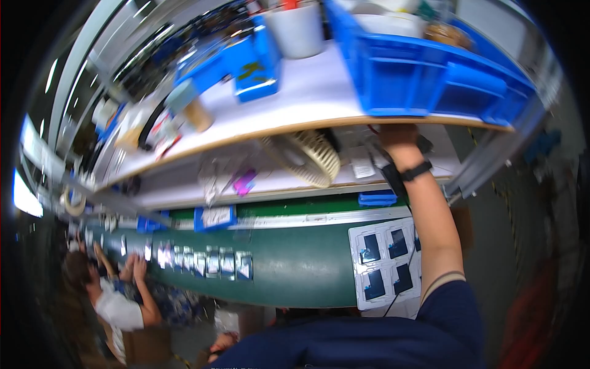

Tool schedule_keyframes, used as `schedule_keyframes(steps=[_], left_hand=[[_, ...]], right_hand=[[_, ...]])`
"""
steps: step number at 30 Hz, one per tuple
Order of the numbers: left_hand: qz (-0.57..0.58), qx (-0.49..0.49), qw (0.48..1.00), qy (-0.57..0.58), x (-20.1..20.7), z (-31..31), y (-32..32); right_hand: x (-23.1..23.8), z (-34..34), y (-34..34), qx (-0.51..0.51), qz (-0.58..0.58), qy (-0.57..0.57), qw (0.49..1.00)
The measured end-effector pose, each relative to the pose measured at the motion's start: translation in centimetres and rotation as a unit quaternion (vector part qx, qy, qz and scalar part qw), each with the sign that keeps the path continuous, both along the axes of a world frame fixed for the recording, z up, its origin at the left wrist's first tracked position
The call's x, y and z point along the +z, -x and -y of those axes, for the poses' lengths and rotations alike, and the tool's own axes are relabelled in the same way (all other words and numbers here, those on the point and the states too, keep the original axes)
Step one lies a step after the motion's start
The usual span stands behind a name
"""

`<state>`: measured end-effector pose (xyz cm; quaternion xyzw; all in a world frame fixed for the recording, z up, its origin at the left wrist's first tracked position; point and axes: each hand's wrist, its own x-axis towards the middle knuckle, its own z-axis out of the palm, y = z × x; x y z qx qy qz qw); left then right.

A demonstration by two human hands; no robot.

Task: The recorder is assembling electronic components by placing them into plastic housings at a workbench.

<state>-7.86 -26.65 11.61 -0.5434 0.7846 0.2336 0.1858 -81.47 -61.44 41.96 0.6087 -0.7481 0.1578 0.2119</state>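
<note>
My right arm stretches up to the shelf rack, with a dark band round the wrist. My right hand (pixel 398 135) is in the gap beneath the upper shelf board (pixel 295 129); its fingers are hidden there. Close beside the wrist hangs a dark object with a cable (pixel 389 173), blurred. What looks like my left hand (pixel 225 342) shows low in the picture, at the end of the navy sleeve, too smeared to read its fingers. A white tray (pixel 354 252) with dark flat screen-like panels (pixel 370 248) lies on the green belt (pixel 301 264) below my right arm.
Blue bins (pixel 393 80) and a white tub (pixel 298 31) stand on the upper shelf. A cream slatted ring (pixel 319 161) sits on the lower shelf. Several flat panels (pixel 212 263) line the belt leftward, where a co-worker (pixel 120 301) works. A metal post (pixel 491 147) stands at right.
</note>
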Motion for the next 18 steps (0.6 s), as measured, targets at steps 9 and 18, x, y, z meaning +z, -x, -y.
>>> schedule_keyframes(steps=[9,18], left_hand=[[0.012,0.338,0.923,-0.181,2.4,-6.7,8.0],[-0.086,0.552,0.806,-0.198,-2.0,-8.2,2.2]], right_hand=[[-1.1,-17.8,-5.1,0.203,0.199,-0.070,0.956],[-7.3,-23.2,-15.4,0.310,0.436,-0.208,0.819]])
